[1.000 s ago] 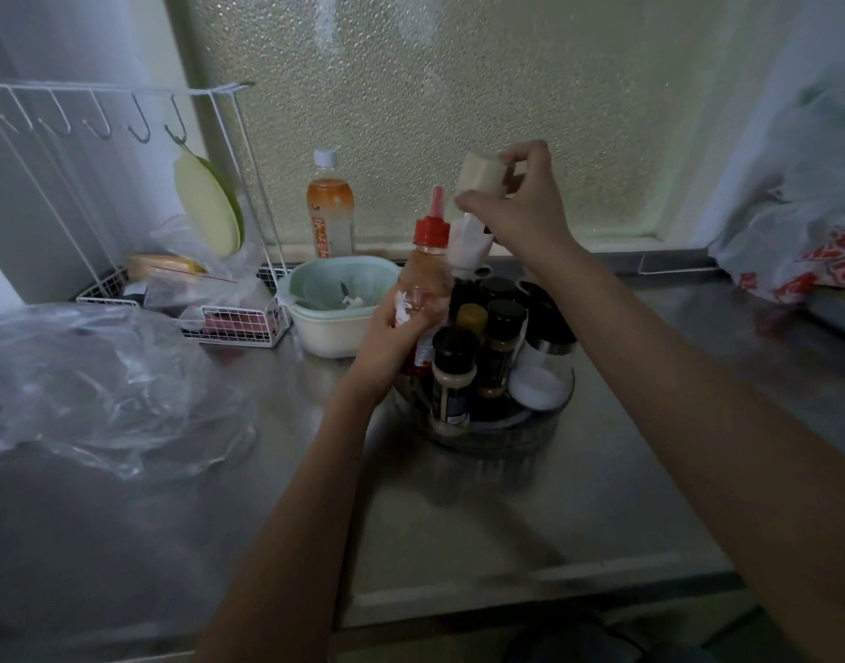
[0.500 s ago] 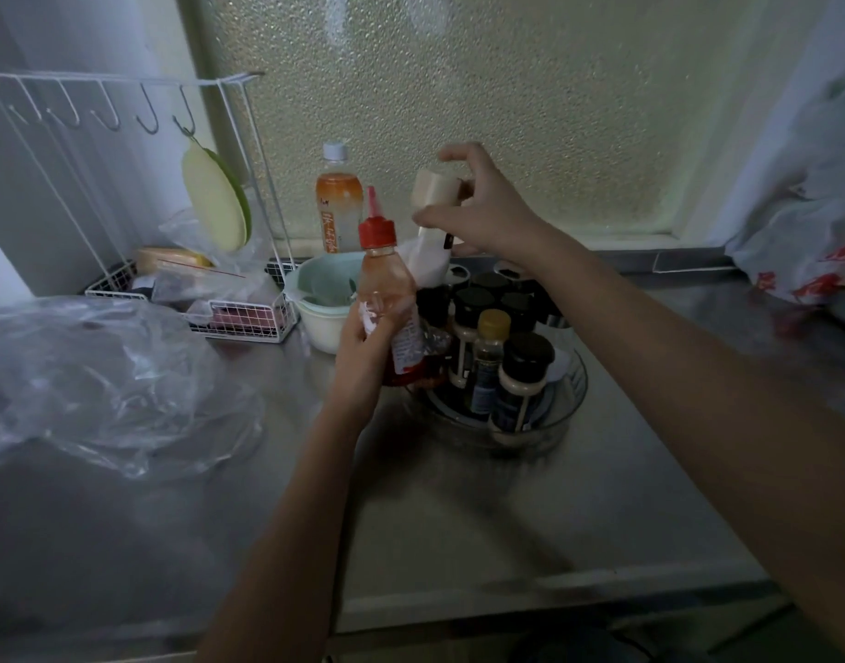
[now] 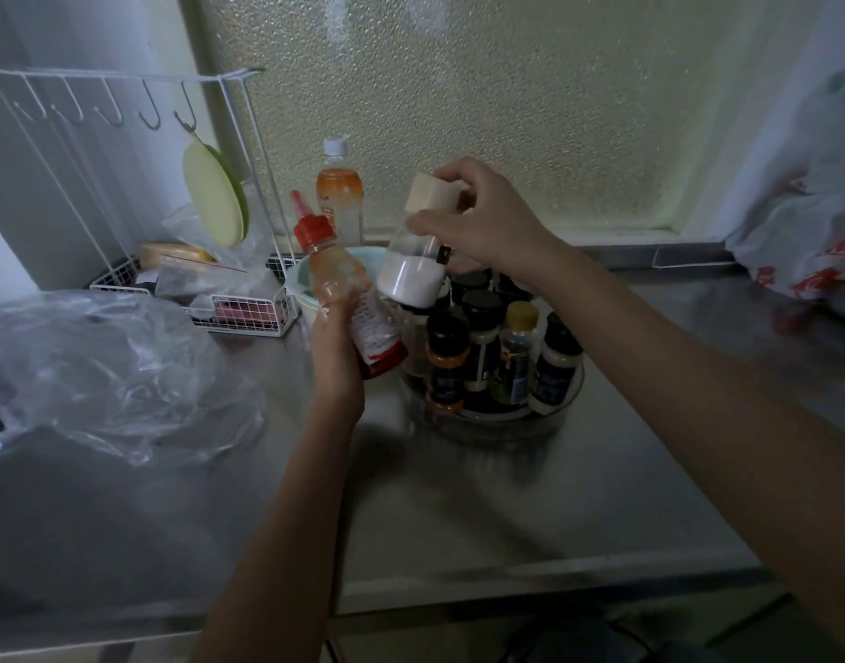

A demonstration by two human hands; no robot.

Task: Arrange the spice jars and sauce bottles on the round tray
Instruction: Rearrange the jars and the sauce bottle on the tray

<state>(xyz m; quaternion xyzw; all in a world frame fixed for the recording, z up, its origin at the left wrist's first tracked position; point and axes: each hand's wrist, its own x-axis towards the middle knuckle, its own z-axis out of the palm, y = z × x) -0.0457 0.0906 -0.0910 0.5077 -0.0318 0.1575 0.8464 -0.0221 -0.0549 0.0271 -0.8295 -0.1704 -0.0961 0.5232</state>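
- Holding two items clear of the round tray (image 3: 552,425) now: left hand (image 3: 337,349) is wrapped around the red-capped sauce bottle (image 3: 344,289), right hand (image 3: 487,222) pinches the beige-lidded salt jar (image 3: 418,253) near its top.
- Change: a second ago the sauce bottle stood upright at the tray's left rim; now it's lifted, tilted left, off the tray and over the tabletop.
- Salt jar has come down and tilted; its base hangs above the tray's back-left part, near the sauce bottle.
- Tray sits mid tabletop, toward the back edge, and looks turned: the black-capped spice jars (image 3: 478,346) now face front.
- Meaning, my read: a swap is under way, freeing the left slot; both items are unplaced, so arranging isn't finished.
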